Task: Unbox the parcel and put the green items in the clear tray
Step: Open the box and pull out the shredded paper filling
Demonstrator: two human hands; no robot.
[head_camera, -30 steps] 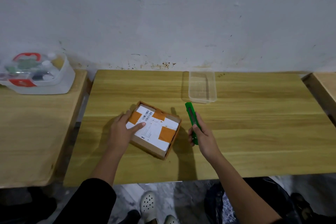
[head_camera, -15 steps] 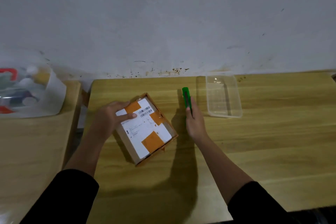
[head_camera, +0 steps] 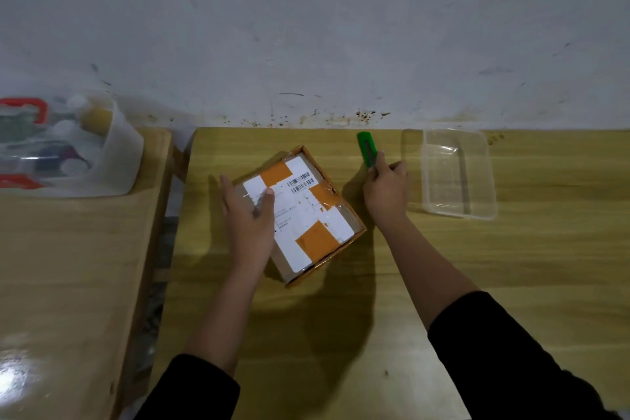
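Wooden table (head_camera: 443, 283), parcel (head_camera: 301, 211) under left fingers (head_camera: 264, 201), seemingly taped

Parcel (head_camera: 300, 215) contents: staying hidden under the sealed, taped lid.
Label print: reading too small and blurred.
Green cutter (head_camera: 367, 148) lower end: disappearing inside the right hand (head_camera: 387, 193).
Plastic container (head_camera: 68, 147): running off the left edge, contents blurring.
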